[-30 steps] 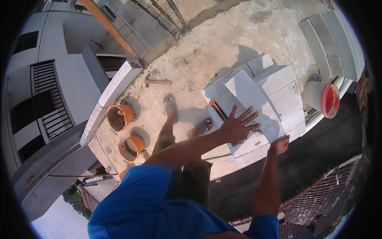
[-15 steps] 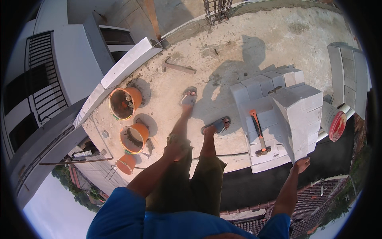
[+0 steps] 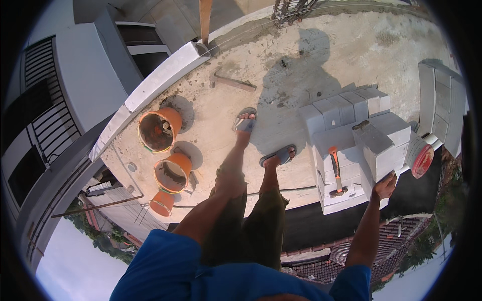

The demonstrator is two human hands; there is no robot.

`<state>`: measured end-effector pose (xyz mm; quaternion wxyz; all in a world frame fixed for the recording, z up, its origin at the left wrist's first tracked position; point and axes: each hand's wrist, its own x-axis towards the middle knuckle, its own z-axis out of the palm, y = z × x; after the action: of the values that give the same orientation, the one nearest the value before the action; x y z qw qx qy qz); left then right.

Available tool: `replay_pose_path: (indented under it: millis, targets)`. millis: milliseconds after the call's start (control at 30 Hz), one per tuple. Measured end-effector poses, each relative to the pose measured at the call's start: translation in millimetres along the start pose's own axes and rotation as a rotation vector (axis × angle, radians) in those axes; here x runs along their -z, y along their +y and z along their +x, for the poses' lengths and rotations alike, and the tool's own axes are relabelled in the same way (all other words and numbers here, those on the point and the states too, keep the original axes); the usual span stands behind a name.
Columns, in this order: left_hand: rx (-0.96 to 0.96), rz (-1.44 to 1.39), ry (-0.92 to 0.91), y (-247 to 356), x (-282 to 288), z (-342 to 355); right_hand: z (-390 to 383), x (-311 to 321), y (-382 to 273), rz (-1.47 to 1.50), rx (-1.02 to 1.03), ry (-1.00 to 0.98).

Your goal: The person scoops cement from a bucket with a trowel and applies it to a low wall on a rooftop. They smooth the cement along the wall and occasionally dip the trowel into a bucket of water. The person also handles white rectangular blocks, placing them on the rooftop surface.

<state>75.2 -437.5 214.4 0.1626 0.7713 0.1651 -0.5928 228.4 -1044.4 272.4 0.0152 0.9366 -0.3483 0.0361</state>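
Note:
My right hand grips the near end of a pale grey building block, which leans on top of a stack of similar blocks. Its fingers wrap round the block's right side. Left of that block, a hammer with an orange and black handle lies on the stack, its head toward me. My left hand rests at my left knee; its fingers blend into the leg and trousers, so I cannot tell how they are held. A small dark patch or object shows at the block's far end.
Three orange buckets stand on the concrete at left, beside a low block wall. An L-shaped tool lies beyond my feet. At right are a tipped white bucket with a red end and more blocks. The slab's edge drops toward roofs.
The block in my right hand has come down or tilted, and its far end sits differently on the stack. My right hand has moved up a little. The view has shifted slightly.

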Motion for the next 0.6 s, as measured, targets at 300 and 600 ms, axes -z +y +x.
replay_pose_path:
  millis: [300,600]
  targets:
    - [0.055,0.126,-0.054,24,5,5,3,-14,24,-0.043,0.01,0.014]
    - [0.095,0.018,-0.071,56,25,3,12,-24,71,-0.194,0.102,0.006]
